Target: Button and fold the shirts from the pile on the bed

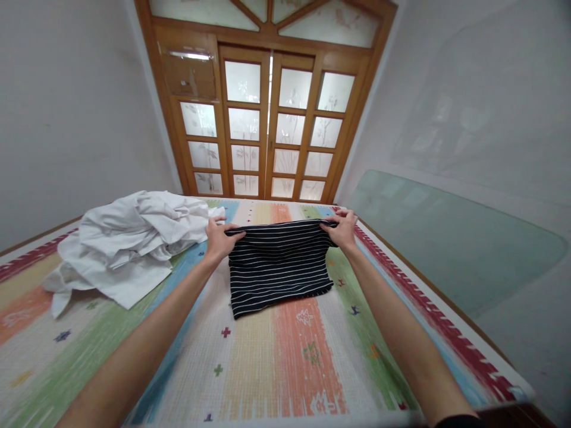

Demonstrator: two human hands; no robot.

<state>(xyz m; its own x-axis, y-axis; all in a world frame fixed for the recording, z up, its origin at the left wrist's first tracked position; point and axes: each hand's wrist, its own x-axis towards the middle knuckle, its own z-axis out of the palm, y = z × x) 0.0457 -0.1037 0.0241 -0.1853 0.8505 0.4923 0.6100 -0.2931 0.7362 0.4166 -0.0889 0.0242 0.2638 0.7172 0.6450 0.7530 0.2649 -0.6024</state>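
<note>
Left hand (218, 239) and right hand (344, 229) well apart, both pinching the white-striped black cloth (280, 264) along its far edge, rumpled white cloth (134, 229) heaped left.

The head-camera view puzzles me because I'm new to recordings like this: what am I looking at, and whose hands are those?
There is no machine here, just one person's two bare hands. The only picture comes from a camera worn on that person's head, looking forward and down. The left hand pinches one far corner of a black striped cloth, and the right hand grips the other; whether that edge is lifted is hard to tell. Under it spreads a colourful patterned cover. A crumpled white cloth lies to the left. Beyond stand wooden doors with pale panes.
</note>
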